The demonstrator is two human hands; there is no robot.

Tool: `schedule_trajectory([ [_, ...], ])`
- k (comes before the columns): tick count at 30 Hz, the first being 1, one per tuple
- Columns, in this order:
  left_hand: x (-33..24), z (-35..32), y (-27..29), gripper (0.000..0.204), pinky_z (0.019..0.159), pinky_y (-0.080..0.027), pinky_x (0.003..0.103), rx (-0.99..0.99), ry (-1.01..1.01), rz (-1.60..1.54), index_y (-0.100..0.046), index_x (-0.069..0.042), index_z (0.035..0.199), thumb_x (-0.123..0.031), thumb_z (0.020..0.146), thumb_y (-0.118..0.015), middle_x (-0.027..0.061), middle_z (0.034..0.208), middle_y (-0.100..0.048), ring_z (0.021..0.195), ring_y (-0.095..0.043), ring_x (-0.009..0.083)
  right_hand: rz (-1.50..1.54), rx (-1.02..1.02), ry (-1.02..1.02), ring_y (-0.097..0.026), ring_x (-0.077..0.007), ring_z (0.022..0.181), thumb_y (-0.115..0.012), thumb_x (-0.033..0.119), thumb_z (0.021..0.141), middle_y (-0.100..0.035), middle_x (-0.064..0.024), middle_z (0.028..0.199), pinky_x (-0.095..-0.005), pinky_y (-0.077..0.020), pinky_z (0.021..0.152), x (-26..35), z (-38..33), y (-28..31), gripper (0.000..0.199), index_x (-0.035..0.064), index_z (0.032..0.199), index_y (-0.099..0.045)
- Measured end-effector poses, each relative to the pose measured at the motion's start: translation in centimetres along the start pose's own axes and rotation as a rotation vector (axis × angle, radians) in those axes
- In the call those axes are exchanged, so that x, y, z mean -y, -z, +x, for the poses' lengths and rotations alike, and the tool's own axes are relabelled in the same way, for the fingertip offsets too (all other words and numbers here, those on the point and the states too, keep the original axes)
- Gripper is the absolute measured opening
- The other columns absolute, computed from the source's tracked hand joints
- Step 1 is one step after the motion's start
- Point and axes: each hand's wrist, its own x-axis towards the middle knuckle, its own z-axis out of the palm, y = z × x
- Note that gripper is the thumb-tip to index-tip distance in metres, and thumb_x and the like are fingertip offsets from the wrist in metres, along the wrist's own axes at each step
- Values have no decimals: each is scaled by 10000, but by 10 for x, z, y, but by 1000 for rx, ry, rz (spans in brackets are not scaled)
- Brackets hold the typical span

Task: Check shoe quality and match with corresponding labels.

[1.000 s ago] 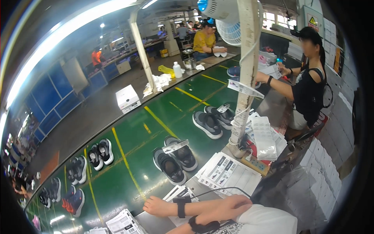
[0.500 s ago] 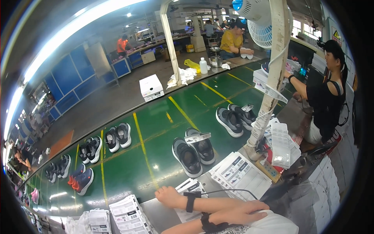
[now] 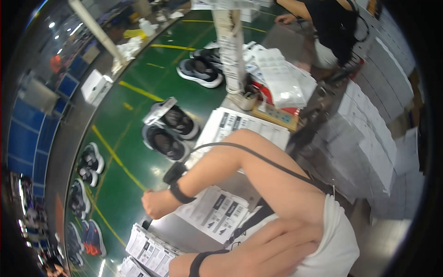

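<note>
My right arm bends across the view, with a black strap and a small black device at the wrist and a cable running up the arm. Its hand, my right hand [image 3: 159, 203], is curled into a fist by the green table's edge; nothing sticks out of it. My left hand [image 3: 288, 240] lies across my right upper arm at the hem of a white sleeve [image 3: 339, 235], fingers stretched and their tips partly hidden by the cloth. Near the fist are printed label sheets [image 3: 214, 212]. Beyond it sits a pair of black-and-grey sneakers [image 3: 170, 129] with a white tag.
More sneakers stand along the green table [image 3: 124, 152], one dark pair with orange [image 3: 93, 237]. A pole [image 3: 228, 55] rises beside stacked papers and a power strip [image 3: 277, 114]. A person in black [image 3: 330, 27] sits at the far right, near white stacks [image 3: 364, 129].
The view has swung right and tilted downward, so the arms look larger and the shoes sit further left. My left hand is still at the sleeve, and my right hand is still curled.
</note>
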Motion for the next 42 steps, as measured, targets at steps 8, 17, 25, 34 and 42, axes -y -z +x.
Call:
schedule_trajectory([
  [8,0,0,7,560,780,-529,351,59,143,330,-567,91,1221,-317,857,-686,246,1205,-606,983,-640,320,-61,265,326,-622,-255,612,-687,185,706,-635,-21,657,-422,-454,495,-13,-15,3,34,158,706,-666],
  [17,-24,18,18,537,511,-378,290,116,187,500,-696,83,944,-431,792,-723,210,982,-686,599,-510,192,-200,501,428,-693,-221,768,-670,201,823,-696,-10,828,-420,-560,481,-55,-9,-14,85,149,879,-708],
  [25,-15,13,2,482,489,-376,303,-12,-50,552,-703,55,856,-415,757,-747,154,860,-674,586,-510,202,-335,559,341,-694,-224,792,-672,199,818,-699,-16,852,-421,-568,491,-93,-10,-4,97,143,888,-711],
  [34,-15,5,18,274,576,-481,327,407,130,348,-665,-43,820,-315,853,-672,91,841,-658,688,-601,209,-226,364,220,-682,-222,647,-692,157,694,-680,16,694,-411,-526,451,-120,-29,-3,58,192,737,-706],
  [42,42,-80,28,257,560,-406,365,355,512,700,-525,-83,655,-147,740,-760,53,649,-519,608,-534,254,-27,37,-17,-659,-252,598,-675,153,599,-640,-12,591,-388,-463,436,-105,-15,3,32,185,601,-679],
])
